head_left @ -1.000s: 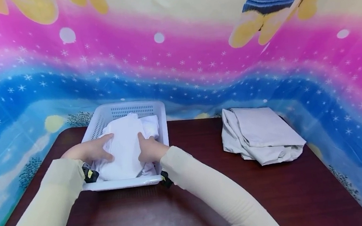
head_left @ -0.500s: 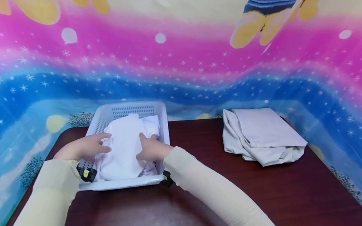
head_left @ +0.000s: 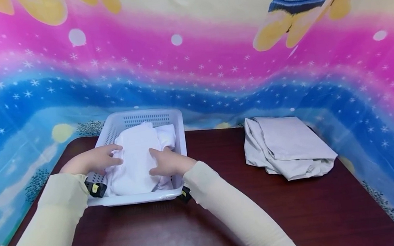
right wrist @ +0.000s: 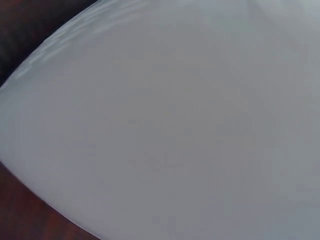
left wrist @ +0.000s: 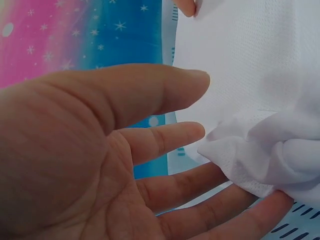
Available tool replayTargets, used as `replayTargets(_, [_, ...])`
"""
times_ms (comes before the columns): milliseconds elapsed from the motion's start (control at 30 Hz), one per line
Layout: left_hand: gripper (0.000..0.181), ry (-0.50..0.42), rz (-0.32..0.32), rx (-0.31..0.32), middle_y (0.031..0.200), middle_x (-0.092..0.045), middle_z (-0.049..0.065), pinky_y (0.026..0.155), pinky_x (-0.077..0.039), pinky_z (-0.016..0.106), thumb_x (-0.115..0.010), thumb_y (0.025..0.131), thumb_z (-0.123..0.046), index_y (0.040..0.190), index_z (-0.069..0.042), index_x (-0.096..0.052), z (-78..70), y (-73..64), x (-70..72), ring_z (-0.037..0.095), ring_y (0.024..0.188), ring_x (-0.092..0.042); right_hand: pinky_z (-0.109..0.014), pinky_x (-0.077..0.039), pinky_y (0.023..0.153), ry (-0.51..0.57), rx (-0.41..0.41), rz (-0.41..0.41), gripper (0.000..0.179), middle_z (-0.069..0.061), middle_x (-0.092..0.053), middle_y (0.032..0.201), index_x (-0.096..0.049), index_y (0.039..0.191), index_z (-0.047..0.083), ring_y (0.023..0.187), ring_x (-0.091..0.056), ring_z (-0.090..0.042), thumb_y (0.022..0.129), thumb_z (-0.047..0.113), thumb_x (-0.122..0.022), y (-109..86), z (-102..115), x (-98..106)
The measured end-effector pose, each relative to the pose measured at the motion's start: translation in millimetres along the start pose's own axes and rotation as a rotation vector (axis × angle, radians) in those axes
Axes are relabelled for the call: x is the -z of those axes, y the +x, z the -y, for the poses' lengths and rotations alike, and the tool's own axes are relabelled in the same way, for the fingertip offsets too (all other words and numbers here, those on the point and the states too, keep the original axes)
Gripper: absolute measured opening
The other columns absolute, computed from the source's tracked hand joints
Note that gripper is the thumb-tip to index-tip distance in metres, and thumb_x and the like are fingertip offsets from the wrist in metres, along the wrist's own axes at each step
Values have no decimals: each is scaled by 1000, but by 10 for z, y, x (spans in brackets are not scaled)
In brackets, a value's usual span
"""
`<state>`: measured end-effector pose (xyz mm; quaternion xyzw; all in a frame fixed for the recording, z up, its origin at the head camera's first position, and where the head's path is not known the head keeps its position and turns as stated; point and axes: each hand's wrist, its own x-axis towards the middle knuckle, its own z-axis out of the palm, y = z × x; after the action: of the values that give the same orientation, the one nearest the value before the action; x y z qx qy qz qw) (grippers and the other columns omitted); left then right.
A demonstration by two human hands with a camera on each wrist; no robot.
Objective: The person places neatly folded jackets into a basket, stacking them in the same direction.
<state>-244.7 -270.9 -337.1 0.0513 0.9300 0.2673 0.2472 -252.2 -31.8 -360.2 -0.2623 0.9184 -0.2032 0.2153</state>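
White cloth (head_left: pixel 137 158) in the basket (head_left: pixel 140 197) near the far left corner of the table (head_left: pixel 215 157); left hand (head_left: pixel 98 158), fingers spread; right hand (head_left: pixel 166 161), visible fingers apart; lax grip could let loose folds slip

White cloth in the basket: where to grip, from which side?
I'd pinch the white cloth at its left and right sides, coming down from above, one hand each. The basket walls surround it, blocking a level approach; its broad top lies fairly flat, while loose folds by the left hand should pinch more easily.
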Motion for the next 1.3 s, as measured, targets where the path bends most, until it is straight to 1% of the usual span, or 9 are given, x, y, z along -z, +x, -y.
replayTargets(100, [73,-5,0,1,153,-25,41,95,-53,55,-59,102,-26,156,8,-23,-21,-8,-3,56,136,-36,-33,-45,103,-122,-19,20,75,-16,-39,158,-26,163,23,134,-47,-23,99,29,-64,-45,34,2])
replayTargets(200, [73,-3,-2,1,153,-25,42,95,-52,55,-58,103,-26,156,8,-23,-40,-13,-8,56,136,-36,-32,-50,89,-244,-20,25,70,-20,-47,149,-33,160,27,111,-56,-21,98,27,-66,-92,65,-2])
replayTargets(333, [73,-6,3,3,153,-24,42,96,-52,56,-57,103,-27,156,8,-22,-35,-12,-5,56,137,-35,-31,-51,88,-345,33,6,62,-12,-62,133,-44,155,25,107,-57,-20,98,26,-66,-157,72,-1])
replayTargets(400, [73,-12,7,4,153,-23,42,96,-52,56,-57,103,-28,156,7,-21,-26,-15,0,56,137,-35,-31,-51,90,-356,61,-14,58,-9,-64,128,-47,153,23,108,-56,-19,98,27,-66,-188,68,11])
replayTargets(533, [73,-23,1,-1,154,-22,42,96,-51,57,-56,104,-28,157,7,-20,-10,-43,4,57,137,-34,-30,-52,93,-334,108,-52,54,-9,-65,125,-51,150,18,108,-57,-17,99,27,-65,-241,47,56])
replayTargets(700, [71,2,-48,-24,153,-25,41,95,-52,58,-56,104,-29,156,6,-23,-32,-110,-14,57,137,-35,-29,-50,97,-300,172,-91,50,-9,-64,127,-54,147,15,110,-58,-16,100,28,-64,-312,-10,130])
replayTargets(867, [66,57,-128,-52,150,-36,38,99,-45,66,-55,104,-31,155,2,-30,-93,-185,-36,57,135,-38,-28,-50,97,-221,224,-144,46,-8,-64,129,-58,143,13,110,-60,-15,100,28,-63,-391,-84,180])
replayTargets(1000, [62,68,-182,-81,144,-45,36,101,-40,71,-55,103,-31,153,0,-36,-135,-247,-45,55,131,-44,-29,-53,95,-165,252,-176,43,-8,-67,127,-61,140,11,106,-63,-15,100,26,-64,-466,-116,208])
replayTargets(1300, [47,29,-366,-196,132,-59,30,94,-50,63,-54,105,-26,145,-2,-50,-249,-329,-151,48,119,-57,-27,-55,86,-42,333,-280,34,-5,-71,118,-67,131,8,96,-65,-11,100,19,-64,-654,-244,253])
